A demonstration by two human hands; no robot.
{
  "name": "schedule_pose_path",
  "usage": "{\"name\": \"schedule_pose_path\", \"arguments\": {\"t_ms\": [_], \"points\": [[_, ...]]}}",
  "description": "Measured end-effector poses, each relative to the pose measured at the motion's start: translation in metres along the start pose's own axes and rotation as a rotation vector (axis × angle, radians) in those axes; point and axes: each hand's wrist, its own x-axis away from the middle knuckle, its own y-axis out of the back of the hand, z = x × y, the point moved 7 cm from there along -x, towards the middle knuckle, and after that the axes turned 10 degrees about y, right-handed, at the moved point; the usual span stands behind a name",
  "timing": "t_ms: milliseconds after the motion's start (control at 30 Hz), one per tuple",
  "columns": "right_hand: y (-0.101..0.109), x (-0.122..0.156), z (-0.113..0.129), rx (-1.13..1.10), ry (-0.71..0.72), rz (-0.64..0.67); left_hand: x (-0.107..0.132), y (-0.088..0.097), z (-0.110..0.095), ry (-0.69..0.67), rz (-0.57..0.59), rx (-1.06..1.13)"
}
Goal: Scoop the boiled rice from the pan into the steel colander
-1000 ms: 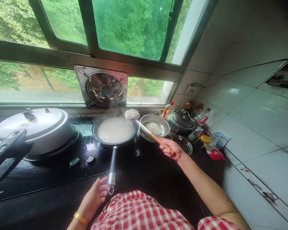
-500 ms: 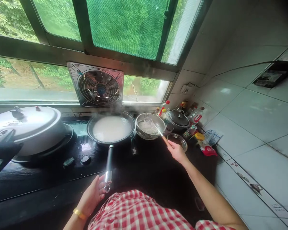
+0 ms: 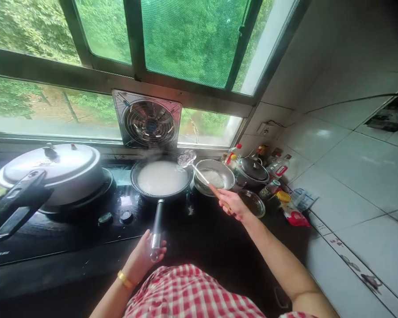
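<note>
My right hand [image 3: 234, 204] is closed around the wooden handle of a metal skimmer [image 3: 202, 174]. The skimmer's wet head hangs between the frying pan and a metal strainer basket [image 3: 232, 182], above their rims. Inside the basket lies something whitish, like drained rice. The dark frying pan [image 3: 135, 187] holds steaming, cloudy white liquid [image 3: 164, 177] and sits on the stove. At its long handle [image 3: 158, 221], my left hand [image 3: 146, 254] cups the end from below, thumb on one side and fingertips showing on the other.
A pressure cooker [image 3: 69, 176] stands on the left burner, its black handle [image 3: 23, 203] jutting toward me. Right of the basket are a metal bowl [image 3: 260, 207], a lidded pot [image 3: 252, 170], bottles and a red packet [image 3: 296, 217]. A fan [image 3: 149, 121] is set in the window behind.
The skimmer has come up out of the strainer basket and moved left toward the frying pan. My left hand has gone from beside the pan handle to under and around it. The view has shifted slightly.
</note>
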Motion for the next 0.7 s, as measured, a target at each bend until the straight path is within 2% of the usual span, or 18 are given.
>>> {"name": "schedule_pose_path", "arguments": {"t_ms": [67,167,300,400,500,600,700], "points": [[-0.019,-0.02,-0.001,0.183,0.005,0.053,0.004,-0.005,0.001,0.004,0.001,-0.014],[-0.035,-0.05,-0.006,0.462,0.016,0.098,0.011,-0.003,0.004,0.004,-0.011,-0.033],[-0.043,-0.069,-0.007,0.59,-0.013,0.198,0.017,0.016,0.01,-0.02,-0.022,-0.035],[-0.043,-0.068,-0.004,0.551,-0.104,0.279,0.014,0.054,0.022,-0.039,-0.113,-0.02],[-0.043,-0.061,-0.002,0.447,-0.242,0.344,0.003,0.109,0.043,-0.06,-0.271,-0.055],[-0.051,-0.056,-0.003,0.361,-0.334,0.407,-0.009,0.164,0.072,-0.008,-0.442,-0.115],[-0.067,-0.055,-0.01,0.275,-0.39,0.468,-0.001,0.198,0.096,0.062,-0.613,-0.287]]}}
